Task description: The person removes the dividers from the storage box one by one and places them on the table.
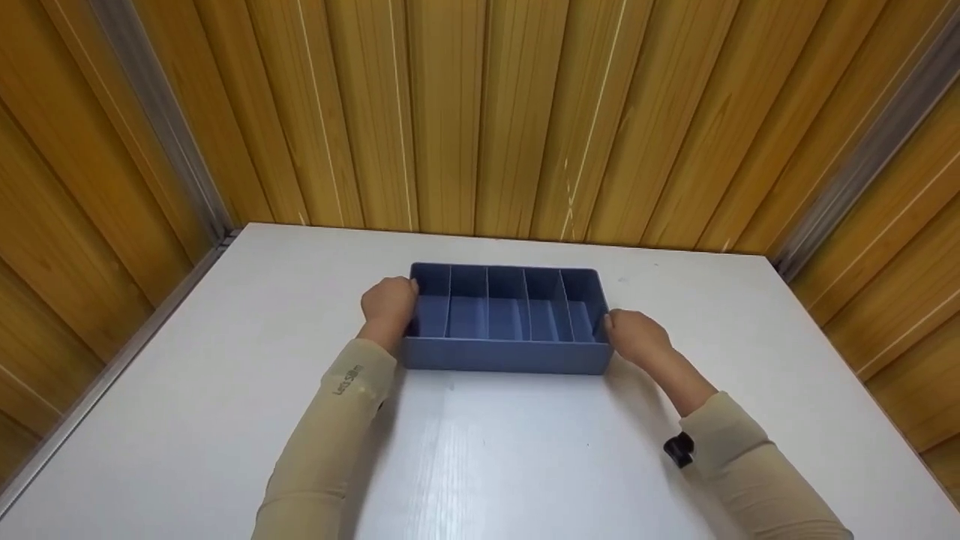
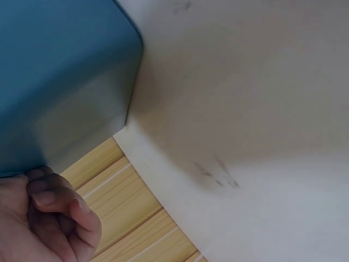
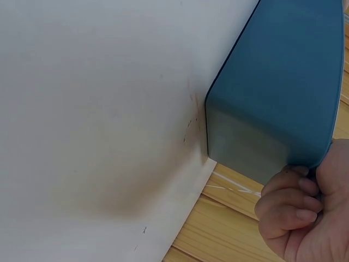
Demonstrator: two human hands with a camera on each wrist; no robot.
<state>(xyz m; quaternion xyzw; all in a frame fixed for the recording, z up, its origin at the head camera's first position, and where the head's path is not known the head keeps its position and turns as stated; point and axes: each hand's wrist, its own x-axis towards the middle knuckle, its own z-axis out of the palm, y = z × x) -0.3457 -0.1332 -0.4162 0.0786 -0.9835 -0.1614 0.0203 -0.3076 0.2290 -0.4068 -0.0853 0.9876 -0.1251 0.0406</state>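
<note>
A blue plastic divider box (image 1: 506, 355) with several side-by-side compartments sits across the middle of the white table. No items show inside its compartments. My left hand (image 1: 389, 301) grips the box's left end at the rim, thumb over the top edge. At the opposite end, my right hand (image 1: 639, 334) pinches the rim in the same manner. The left wrist view shows curled fingers (image 2: 64, 204) against the end wall near the rim. In the right wrist view, the fingers (image 3: 289, 210) curl just under the rim of the box (image 3: 272, 82).
The white table (image 1: 480, 450) extends around the box on every side. Behind it stands a wood-patterned panel wall (image 1: 480, 120), with similar panels left and right. Metal posts (image 1: 169, 112) mark the corners. A small black object (image 1: 679, 450) is at the right sleeve cuff.
</note>
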